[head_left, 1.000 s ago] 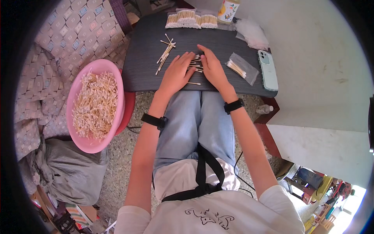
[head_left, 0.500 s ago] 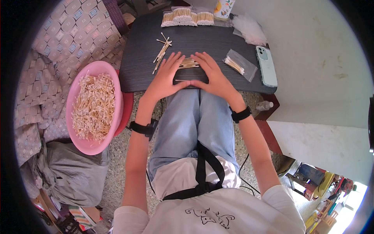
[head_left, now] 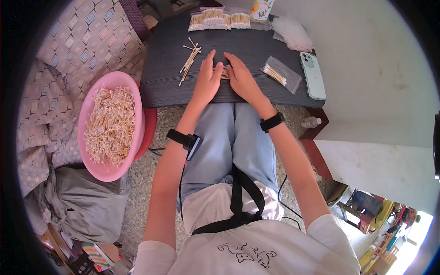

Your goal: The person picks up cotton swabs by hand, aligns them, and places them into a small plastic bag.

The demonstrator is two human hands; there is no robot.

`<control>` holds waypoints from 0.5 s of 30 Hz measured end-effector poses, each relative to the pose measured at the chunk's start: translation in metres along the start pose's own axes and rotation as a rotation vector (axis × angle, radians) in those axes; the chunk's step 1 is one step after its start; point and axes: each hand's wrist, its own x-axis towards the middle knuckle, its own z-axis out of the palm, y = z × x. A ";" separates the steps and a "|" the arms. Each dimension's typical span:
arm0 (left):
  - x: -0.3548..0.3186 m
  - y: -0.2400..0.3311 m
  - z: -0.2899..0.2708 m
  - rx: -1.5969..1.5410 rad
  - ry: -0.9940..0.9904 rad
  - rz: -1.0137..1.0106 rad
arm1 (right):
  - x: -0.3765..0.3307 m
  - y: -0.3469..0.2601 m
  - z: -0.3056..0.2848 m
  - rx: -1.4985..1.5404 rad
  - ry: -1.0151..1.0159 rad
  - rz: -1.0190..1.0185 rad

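Note:
Between my two hands a small row of cotton swabs (head_left: 224,73) lies crosswise on the dark table (head_left: 160,50). My left hand (head_left: 207,82) stands at the row's left end, fingers straight and palm turned inward. Facing it from the right end is my right hand (head_left: 245,85), its fingers stretched out too. The thumbs point forward over the row, and the hands hide most of it. Just left of my left hand lie several loose swabs (head_left: 189,64), some crossed. To the right is a clear plastic bag (head_left: 293,81) with some swabs in it.
Packed swab bundles (head_left: 213,19) line the far edge beside a patterned cup (head_left: 261,9) and a pile of clear bags (head_left: 293,33). A phone (head_left: 313,75) lies at the right edge. Left of the table, a pink basin (head_left: 140,117) full of swabs sits on a red stool (head_left: 149,128).
Both hands have drawn closer together around the swab row. The thumbs, which met near the table's front edge by a single swab, now point forward over the row.

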 end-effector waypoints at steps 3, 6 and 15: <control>0.004 -0.001 0.000 -0.145 0.007 -0.064 | 0.001 0.001 0.001 0.196 -0.028 0.133; 0.000 -0.008 -0.017 -0.144 0.038 -0.024 | 0.002 -0.007 -0.008 0.247 -0.021 0.120; -0.042 0.013 -0.036 0.815 -0.275 0.349 | -0.037 -0.015 -0.017 -0.570 -0.212 -0.226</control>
